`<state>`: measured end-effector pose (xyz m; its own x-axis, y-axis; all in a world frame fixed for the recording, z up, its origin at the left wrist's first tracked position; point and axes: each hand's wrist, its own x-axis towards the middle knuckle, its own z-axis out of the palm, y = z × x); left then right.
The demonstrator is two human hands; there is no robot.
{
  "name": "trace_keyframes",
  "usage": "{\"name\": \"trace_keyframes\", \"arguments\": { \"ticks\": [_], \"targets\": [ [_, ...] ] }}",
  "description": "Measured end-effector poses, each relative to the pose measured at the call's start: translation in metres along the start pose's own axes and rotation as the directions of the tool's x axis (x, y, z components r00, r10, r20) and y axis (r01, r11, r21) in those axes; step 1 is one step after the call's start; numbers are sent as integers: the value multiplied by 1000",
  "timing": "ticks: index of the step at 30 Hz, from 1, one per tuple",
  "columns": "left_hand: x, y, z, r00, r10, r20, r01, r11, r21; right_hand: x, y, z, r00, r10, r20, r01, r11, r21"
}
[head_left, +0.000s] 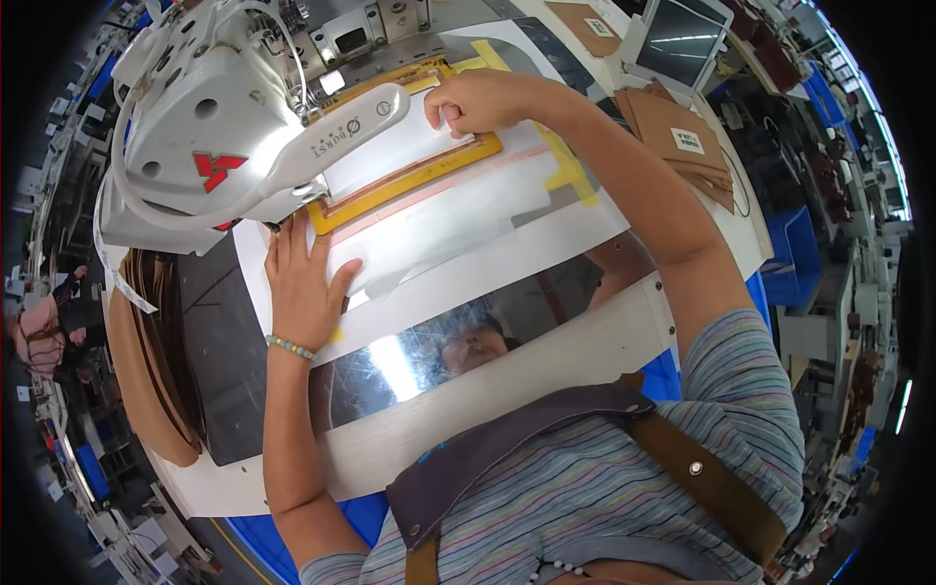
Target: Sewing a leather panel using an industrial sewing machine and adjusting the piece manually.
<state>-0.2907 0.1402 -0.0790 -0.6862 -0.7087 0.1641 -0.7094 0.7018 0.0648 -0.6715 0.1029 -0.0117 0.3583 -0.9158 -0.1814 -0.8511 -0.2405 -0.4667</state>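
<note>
A yellow rectangular clamp frame [419,182] lies beside the white sewing machine head [205,107], with white material [375,151] showing inside it. My left hand [302,288] rests flat on the white sheet [575,234] by the frame's near left corner, thumb apart and fingertips close to the machine. At the frame's right end my right hand [475,102] is closed with curled fingers over the white material; what they pinch, if anything, is hidden. A translucent film [458,219] covers part of the sheet, and yellow tape [570,175] is stuck near its right side.
A white lamp arm [336,136] reaches over the frame. Brown card-like pieces [146,361] stand at the left; labelled brown pieces [673,127] lie at the right below a screen [673,39]. A shiny metal plate [409,366] lines the near table edge.
</note>
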Motion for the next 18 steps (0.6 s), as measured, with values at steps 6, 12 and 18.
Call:
{"name": "trace_keyframes", "arguments": {
  "ticks": [6, 12, 18],
  "targets": [
    [-1, -1, 2, 999, 10, -35, -10, 1000, 1, 5, -3, 2, 998, 15, 57, -8, 993, -118],
    [-2, -1, 1, 1000, 0, 9, 0, 1000, 23, 7, -22, 0, 984, 145, 106, -117, 966, -232],
    [0, 0, 0, 1000, 2, 5, -2, 1000, 19, 7, -15, -2, 983, 79, 165, -32, 963, -267]
  ]
}}
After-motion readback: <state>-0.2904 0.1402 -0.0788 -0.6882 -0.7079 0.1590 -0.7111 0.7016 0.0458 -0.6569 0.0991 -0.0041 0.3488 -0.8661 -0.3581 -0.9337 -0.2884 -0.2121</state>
